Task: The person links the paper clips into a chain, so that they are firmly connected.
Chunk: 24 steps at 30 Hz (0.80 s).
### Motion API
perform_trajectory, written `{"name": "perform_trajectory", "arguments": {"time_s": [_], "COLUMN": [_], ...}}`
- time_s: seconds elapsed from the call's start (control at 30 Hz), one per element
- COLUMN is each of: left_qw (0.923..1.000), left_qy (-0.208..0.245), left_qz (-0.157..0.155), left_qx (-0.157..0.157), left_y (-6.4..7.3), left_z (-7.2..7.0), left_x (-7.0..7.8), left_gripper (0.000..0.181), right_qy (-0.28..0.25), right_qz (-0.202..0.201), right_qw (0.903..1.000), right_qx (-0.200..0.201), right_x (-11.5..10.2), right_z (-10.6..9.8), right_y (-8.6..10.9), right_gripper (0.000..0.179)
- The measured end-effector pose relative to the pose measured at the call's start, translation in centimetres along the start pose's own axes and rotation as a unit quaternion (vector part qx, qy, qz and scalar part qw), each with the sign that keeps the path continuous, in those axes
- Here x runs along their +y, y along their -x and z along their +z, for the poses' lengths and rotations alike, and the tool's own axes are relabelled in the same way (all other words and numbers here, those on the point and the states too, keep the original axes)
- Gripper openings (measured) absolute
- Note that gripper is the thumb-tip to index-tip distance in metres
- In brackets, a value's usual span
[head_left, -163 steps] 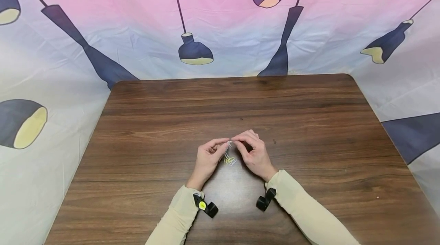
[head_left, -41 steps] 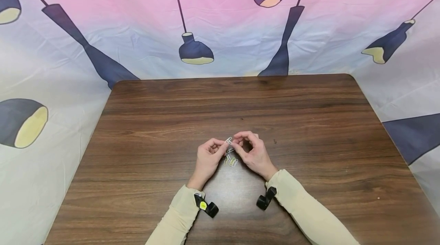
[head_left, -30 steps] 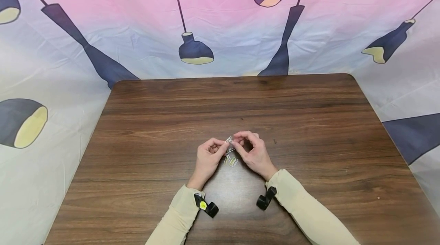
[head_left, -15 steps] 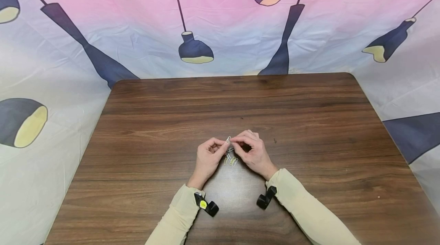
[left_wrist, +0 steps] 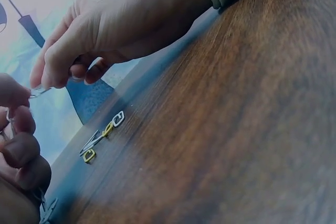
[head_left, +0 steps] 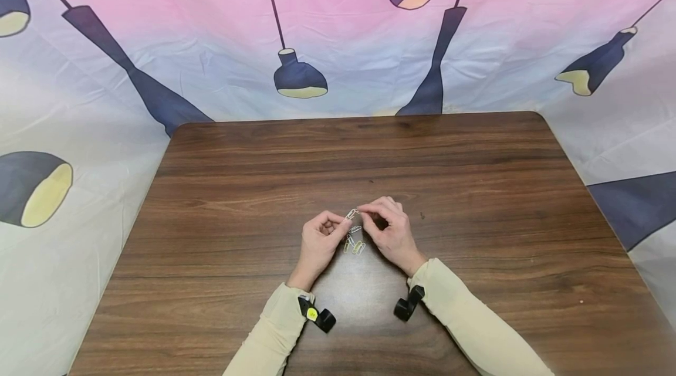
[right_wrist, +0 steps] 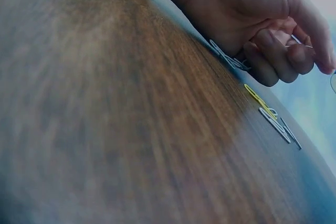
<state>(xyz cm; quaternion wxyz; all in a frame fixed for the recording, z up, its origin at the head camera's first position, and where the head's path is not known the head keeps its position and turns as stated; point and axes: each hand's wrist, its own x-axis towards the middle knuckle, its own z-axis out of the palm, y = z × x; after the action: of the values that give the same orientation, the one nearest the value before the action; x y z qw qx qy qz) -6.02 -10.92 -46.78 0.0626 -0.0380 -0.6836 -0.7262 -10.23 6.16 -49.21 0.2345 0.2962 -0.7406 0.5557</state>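
Note:
Between finger and thumb my left hand (head_left: pixel 320 240) pinches a pale paper clip (head_left: pixel 351 214) whose loop sticks up past the fingertips. My right hand (head_left: pixel 389 234) faces it, thumb and index finger pinching the end of another pale paper clip (left_wrist: pixel 40 92); the two clips meet between the hands. Just below the fingertips lies a white paper clip (head_left: pixel 355 229). Closer to me, several white and yellow clips lie bunched and overlapping, among them a yellow paper clip (head_left: pixel 346 245) and a white paper clip (head_left: pixel 361 249). The right wrist view shows a yellow paper clip (right_wrist: pixel 259 99) beside white ones.
The brown wood-grain table (head_left: pixel 222 188) stretches around both hands, its far edge against a hanging cloth (head_left: pixel 222 71) printed with lamps. Black wrist cameras sit on both sleeves. A tiny pale speck (head_left: pixel 581 301) lies on the table at the right.
The small clips below the hands have spread apart since the earliest frame. Over the last second my right fingertips have reached to the clip, then drawn slightly up and right; my left hand stays put.

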Motion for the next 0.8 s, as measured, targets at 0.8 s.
{"name": "perform_trajectory", "arguments": {"time_s": [0.8], "left_qw": [0.9929], "left_qy": [0.055], "left_qz": [0.025], "left_qx": [0.102], "left_y": [-0.6], "left_z": [-0.8], "left_x": [-1.4], "left_gripper": [0.019], "right_qy": [0.062], "right_qz": [0.076], "right_qw": [0.9860], "right_qx": [-0.135], "right_x": [-0.1], "right_z": [-0.1], "right_y": [0.5], "right_gripper": [0.026]}}
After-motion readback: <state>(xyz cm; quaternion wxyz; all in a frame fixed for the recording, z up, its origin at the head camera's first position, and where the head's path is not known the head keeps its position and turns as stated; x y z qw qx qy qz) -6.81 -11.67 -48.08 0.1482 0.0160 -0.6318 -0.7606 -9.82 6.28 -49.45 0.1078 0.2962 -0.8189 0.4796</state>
